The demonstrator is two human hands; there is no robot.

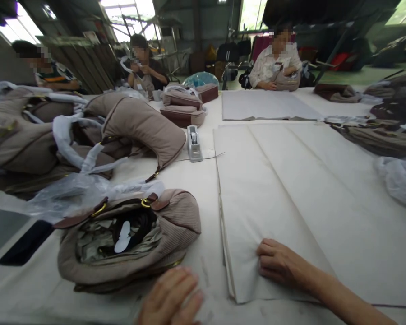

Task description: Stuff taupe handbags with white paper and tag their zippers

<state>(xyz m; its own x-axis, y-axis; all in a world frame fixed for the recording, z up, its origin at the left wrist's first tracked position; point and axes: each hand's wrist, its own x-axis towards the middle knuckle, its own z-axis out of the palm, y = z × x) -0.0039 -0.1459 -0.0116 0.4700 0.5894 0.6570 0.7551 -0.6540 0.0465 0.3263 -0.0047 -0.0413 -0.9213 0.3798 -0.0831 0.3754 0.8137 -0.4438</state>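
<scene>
My right hand [280, 264] rests on a stack of large white tissue paper sheets [291, 189], near its lower left corner, with the fingers curled and pinching the top sheet. My left hand [171, 298] lies flat on the white table, fingers stretched out, just below an open beige handbag [176, 225]. The handbag lies on its side, with crumpled paper and a white tag showing inside its mouth. My left hand holds nothing.
A pile of beige bags wrapped in clear plastic [37, 135] fills the left. A grey tape dispenser [194, 143] stands mid-table. A dark phone [25, 243] lies at the left edge. Another paper stack [264, 106] lies farther back. Three people sit at the far side.
</scene>
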